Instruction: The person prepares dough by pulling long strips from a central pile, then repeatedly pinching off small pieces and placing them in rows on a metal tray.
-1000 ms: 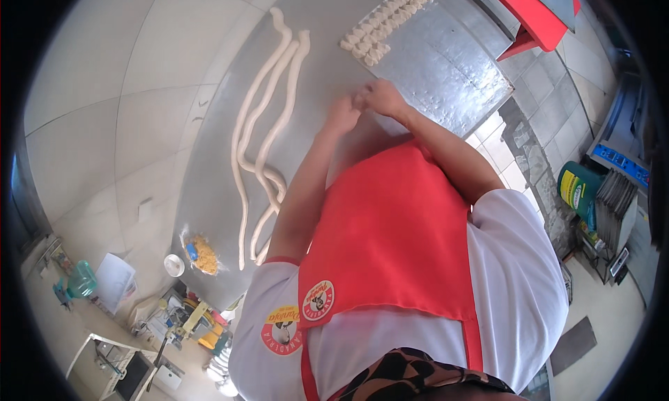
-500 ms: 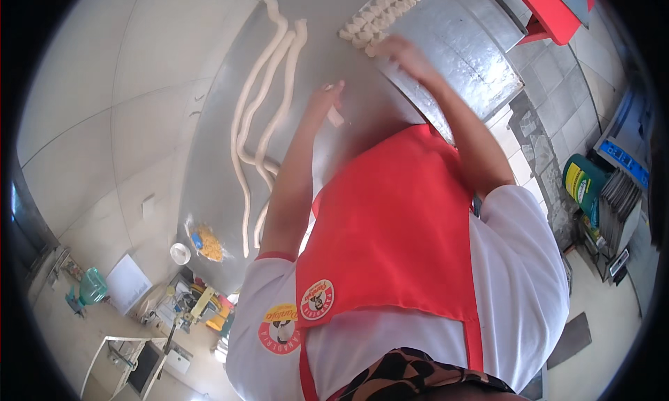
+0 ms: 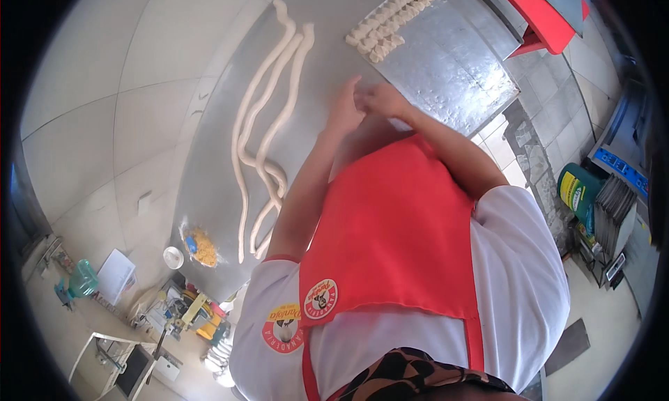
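Observation:
Over the near part of the metal table, my left hand and my right hand meet in front of the apron. Both look closed, slightly blurred, with fingers bent toward each other. Whatever lies between them is hidden. To the left, long pale dough ropes stretch along the table, some crossing at their near ends. Beyond my right hand is a metal baking tray. Rows of small dough pieces fill its far left side, with a shorter row beside them.
A yellowish crumbly heap with a blue object lies at the table's near left end, beside a small white cup. Past the tray stands a red piece of furniture. A green container sits farther right.
My right hand has come back from the dough pieces on the tray to my left hand. The short dough strip that hung from my left hand no longer shows.

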The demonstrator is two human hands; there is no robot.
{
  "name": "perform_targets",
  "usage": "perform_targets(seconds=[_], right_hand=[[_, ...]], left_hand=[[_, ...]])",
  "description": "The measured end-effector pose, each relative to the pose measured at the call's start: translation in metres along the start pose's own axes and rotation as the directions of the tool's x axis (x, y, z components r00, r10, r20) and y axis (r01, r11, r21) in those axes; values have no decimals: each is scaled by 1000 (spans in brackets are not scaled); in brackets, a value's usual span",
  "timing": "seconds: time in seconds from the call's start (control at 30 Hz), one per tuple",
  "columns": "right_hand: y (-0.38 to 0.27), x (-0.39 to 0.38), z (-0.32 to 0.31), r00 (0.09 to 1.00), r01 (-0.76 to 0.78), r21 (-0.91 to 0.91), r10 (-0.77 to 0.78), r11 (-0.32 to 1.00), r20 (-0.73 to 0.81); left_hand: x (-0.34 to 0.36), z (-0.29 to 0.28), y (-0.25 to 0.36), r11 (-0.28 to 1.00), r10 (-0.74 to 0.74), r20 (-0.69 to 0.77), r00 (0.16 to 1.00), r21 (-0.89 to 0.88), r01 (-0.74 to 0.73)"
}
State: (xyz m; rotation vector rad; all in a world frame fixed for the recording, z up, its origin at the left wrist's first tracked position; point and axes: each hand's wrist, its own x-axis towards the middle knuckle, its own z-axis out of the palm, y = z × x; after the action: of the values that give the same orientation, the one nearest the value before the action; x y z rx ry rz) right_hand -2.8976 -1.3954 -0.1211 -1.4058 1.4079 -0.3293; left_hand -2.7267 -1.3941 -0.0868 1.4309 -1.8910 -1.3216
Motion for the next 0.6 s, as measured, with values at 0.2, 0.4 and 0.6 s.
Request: perform_targets(seconds=[0.2, 0.4, 0.6], right_hand=[[-36, -12, -7, 950, 156, -198, -202, 968, -237], [-22, 17, -18, 972, 0, -289, -68, 957, -227], [-26, -12, -90, 958, 105, 289, -18, 951, -288]], left_hand=[[10, 7, -7, 955, -151, 140, 979, 278, 107], [33, -2, 25, 928, -129, 260, 957, 371, 24], [30, -56, -44, 656, -639, 252, 727, -316, 686]])
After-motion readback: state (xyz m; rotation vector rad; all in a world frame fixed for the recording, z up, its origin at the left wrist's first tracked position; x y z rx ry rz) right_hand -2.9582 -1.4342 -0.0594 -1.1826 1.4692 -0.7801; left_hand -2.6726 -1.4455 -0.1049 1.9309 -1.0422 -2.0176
